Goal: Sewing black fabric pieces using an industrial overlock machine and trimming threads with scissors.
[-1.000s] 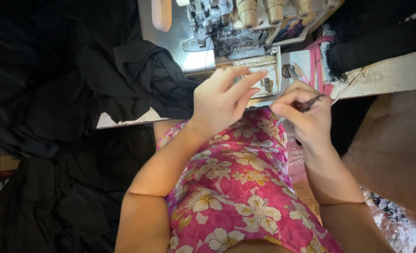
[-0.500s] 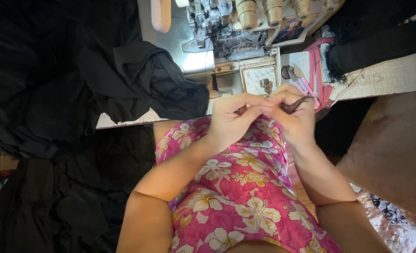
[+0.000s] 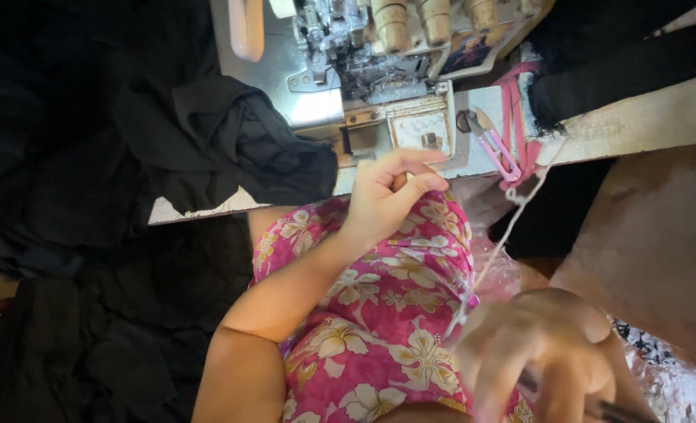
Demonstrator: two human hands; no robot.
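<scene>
Thread runs taut from the table edge down to the right hand, which is blurred, close to the camera and closed on the thread's end (a dark tool shows under its fingers). The left hand hovers by the serger, fingers curled, pinching nothing visible. Black cloth lies left.

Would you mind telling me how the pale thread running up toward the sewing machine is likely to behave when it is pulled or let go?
The pale thread looks thin and runs fairly straight up from the right hand, so it is probably very light and taut only under pull. Released, it would likely go limp and drop. Being so fine, it may snap or slip from the grip if tugged hard.
</scene>
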